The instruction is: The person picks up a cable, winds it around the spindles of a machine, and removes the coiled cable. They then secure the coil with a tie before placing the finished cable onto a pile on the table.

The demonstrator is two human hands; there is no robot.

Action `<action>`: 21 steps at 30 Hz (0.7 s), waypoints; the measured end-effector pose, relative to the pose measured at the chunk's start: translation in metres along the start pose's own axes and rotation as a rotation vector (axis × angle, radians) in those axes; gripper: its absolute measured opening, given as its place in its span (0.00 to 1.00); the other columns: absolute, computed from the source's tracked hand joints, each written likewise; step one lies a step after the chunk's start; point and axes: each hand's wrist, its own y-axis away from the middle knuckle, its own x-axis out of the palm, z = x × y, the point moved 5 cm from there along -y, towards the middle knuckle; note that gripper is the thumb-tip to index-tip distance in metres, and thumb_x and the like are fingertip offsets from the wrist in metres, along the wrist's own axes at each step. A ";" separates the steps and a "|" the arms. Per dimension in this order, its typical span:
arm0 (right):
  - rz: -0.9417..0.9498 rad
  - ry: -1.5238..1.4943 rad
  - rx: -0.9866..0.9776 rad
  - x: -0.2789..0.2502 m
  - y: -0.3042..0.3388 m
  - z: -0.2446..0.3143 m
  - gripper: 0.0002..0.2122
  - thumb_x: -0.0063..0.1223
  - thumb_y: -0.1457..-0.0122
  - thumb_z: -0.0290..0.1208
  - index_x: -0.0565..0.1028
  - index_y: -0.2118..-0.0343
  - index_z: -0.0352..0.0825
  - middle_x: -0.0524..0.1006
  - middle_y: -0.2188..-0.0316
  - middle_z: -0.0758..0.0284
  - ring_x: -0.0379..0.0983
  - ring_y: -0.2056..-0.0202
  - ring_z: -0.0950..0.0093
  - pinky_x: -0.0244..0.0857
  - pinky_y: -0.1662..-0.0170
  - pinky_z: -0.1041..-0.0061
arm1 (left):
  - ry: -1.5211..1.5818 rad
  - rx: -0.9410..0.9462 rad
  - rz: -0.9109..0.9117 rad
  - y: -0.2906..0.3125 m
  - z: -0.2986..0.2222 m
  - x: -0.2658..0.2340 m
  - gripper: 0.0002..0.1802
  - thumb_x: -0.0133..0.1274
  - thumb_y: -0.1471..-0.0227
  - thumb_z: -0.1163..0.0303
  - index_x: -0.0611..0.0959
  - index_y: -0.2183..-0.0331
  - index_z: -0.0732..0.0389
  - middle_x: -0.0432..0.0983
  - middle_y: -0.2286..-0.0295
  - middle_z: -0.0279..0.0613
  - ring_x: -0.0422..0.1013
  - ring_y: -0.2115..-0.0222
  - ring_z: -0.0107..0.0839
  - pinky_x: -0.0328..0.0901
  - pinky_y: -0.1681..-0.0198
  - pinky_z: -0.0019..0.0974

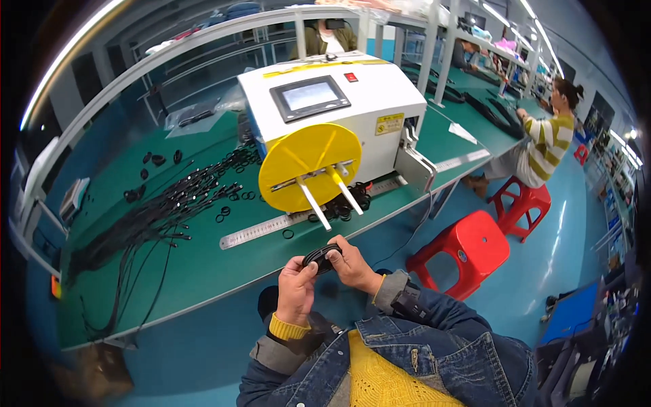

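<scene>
1. One clear plastic bag (215, 117) lies on the far left of the green worktop (196, 278), with a dark bundle; whether the bundle is inside or on top, I cannot tell.
2. The overhead rack (203, 32) carries a blue bundle (242, 9) and other soft, pale items.
3. A black coil of cable (323, 258) is held in the air just off the worktop's near edge, in front of the machine.
4. The left hand (296, 288) comes up from below, its fingers clamped on the coil's left end, thumb toward the viewer.
5. The right hand (353, 264) reaches in from the right, its fingers clamped on the coil's other end, thumb across the strands.
6. Both wrists show yellow cuffs under turned-back denim sleeves.
7. Beyond the hands stands a white machine (369, 91) with a screen (308, 96) and a red switch (350, 77); its bulk hides part of the worktop behind.
8. Its yellow disc (291, 159) bears two pale rods (314, 203) jutting toward the hands.
9. A steel ruler (261, 233) runs beneath the disc, one black ring (288, 234) near it.
10. Loose black cables (146, 217) spread over the worktop's left side, near small black loops (158, 161).
11. Two red stools (478, 237) stand at right; a person in a striped top (555, 139) sits on the farther.
</scene>
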 end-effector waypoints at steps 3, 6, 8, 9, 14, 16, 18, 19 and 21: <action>0.069 -0.061 0.043 0.009 -0.005 0.003 0.16 0.41 0.41 0.43 0.63 0.67 0.31 0.70 0.80 0.58 0.69 0.77 0.66 0.61 0.74 0.72 | 0.038 0.034 0.054 0.005 -0.005 -0.004 0.09 0.52 0.53 0.78 0.72 0.67 0.63 0.72 0.68 0.39 0.69 0.67 0.28 0.65 0.61 0.30; 0.118 -0.107 0.093 0.017 -0.006 0.010 0.16 0.41 0.41 0.42 0.63 0.68 0.31 0.70 0.80 0.60 0.67 0.77 0.73 0.60 0.74 0.75 | 0.078 0.118 0.060 0.014 -0.014 0.001 0.07 0.53 0.54 0.80 0.73 0.69 0.64 0.72 0.71 0.36 0.67 0.71 0.21 0.63 0.64 0.23; 0.120 -0.075 0.033 0.022 -0.006 0.018 0.15 0.41 0.41 0.43 0.64 0.69 0.32 0.66 0.81 0.70 0.60 0.80 0.82 0.55 0.78 0.82 | 0.038 0.160 0.038 0.016 -0.015 -0.008 0.07 0.53 0.54 0.79 0.73 0.69 0.64 0.72 0.71 0.36 0.67 0.71 0.21 0.63 0.64 0.23; 0.122 -0.061 0.003 0.026 -0.006 0.021 0.15 0.41 0.41 0.44 0.64 0.69 0.33 0.63 0.82 0.75 0.56 0.82 0.87 0.52 0.80 0.85 | -0.014 0.195 0.027 0.018 -0.016 -0.013 0.07 0.53 0.53 0.78 0.73 0.69 0.64 0.72 0.71 0.35 0.67 0.71 0.20 0.63 0.64 0.23; 0.164 -0.140 0.043 0.045 -0.003 0.013 0.15 0.41 0.41 0.43 0.64 0.70 0.33 0.63 0.83 0.74 0.56 0.82 0.87 0.52 0.80 0.86 | -0.173 0.233 -0.057 0.026 -0.025 -0.022 0.08 0.53 0.52 0.75 0.74 0.68 0.66 0.72 0.71 0.34 0.66 0.71 0.18 0.62 0.65 0.22; 0.186 -0.095 0.116 0.046 0.000 0.015 0.15 0.42 0.41 0.41 0.64 0.69 0.31 0.68 0.80 0.66 0.62 0.78 0.80 0.58 0.76 0.78 | -0.207 0.205 -0.059 0.030 -0.023 -0.031 0.08 0.53 0.51 0.74 0.74 0.68 0.66 0.72 0.71 0.33 0.65 0.71 0.18 0.62 0.66 0.22; 0.203 -0.081 0.159 0.052 0.001 0.017 0.15 0.42 0.41 0.40 0.64 0.69 0.30 0.70 0.78 0.61 0.66 0.76 0.76 0.61 0.73 0.74 | -0.281 0.150 -0.025 0.031 -0.020 -0.037 0.08 0.52 0.50 0.72 0.75 0.68 0.66 0.72 0.71 0.32 0.65 0.72 0.17 0.61 0.67 0.21; 0.168 -0.034 0.090 0.055 0.001 0.020 0.14 0.42 0.41 0.39 0.64 0.69 0.30 0.70 0.79 0.62 0.65 0.77 0.76 0.61 0.74 0.74 | -0.283 0.142 -0.038 0.031 -0.019 -0.040 0.08 0.52 0.50 0.72 0.75 0.68 0.66 0.72 0.71 0.32 0.65 0.72 0.17 0.61 0.67 0.21; 0.093 0.055 -0.034 0.059 0.004 0.025 0.13 0.42 0.41 0.38 0.64 0.69 0.30 0.69 0.79 0.63 0.65 0.77 0.76 0.61 0.74 0.74 | -0.451 0.156 -0.108 0.030 -0.018 -0.046 0.09 0.49 0.48 0.71 0.74 0.66 0.66 0.72 0.69 0.34 0.66 0.70 0.19 0.62 0.65 0.23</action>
